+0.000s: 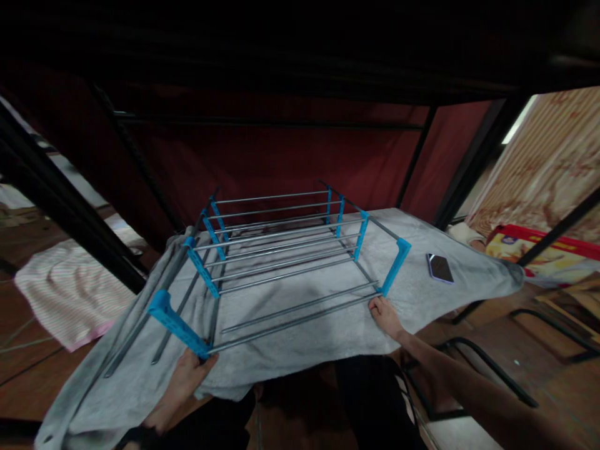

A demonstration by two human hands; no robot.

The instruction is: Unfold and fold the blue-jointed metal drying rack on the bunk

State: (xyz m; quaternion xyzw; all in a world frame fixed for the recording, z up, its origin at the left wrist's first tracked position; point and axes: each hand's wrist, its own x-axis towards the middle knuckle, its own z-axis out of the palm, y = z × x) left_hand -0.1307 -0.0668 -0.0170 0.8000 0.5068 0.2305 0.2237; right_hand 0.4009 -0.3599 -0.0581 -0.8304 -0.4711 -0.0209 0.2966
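At the centre of the frame, your rack (281,276) of grey metal rods and blue plastic pieces lies on the grey cloth (328,340), its rows of rods running from left to right. At its near left corner stands a blue bracket (180,326), tilted outward, and your left hand (190,374) is closed around the foot of it. Your right hand (388,317) is well apart from the left, its fingers curled and touching the near rod's right end, at the foot of the right-hand bracket (396,269); you cannot tell from this angle how firmly it grips. Just behind that near rod, a second rod (300,307) runs almost alongside, its left end short of the blue bracket.

Toward the lower left of the frame, more bars extend over the rumpled cloth beside your rack. Right of the right-hand bracket, near it but apart, a phone (439,267) lies flat on the cloth.

Behind the rack you face a dark red curtain (281,156). Black metal posts (482,162) bound your space on both sides, and a dark overhang (300,50) crosses the top. Beyond the left post, a striped cloth (75,294) spreads. At the right edge are a patterned curtain (548,150) and a red and yellow box (544,250), partly crossed by a black bar; below them, black tubular legs (492,369) stand over the tiled floor.
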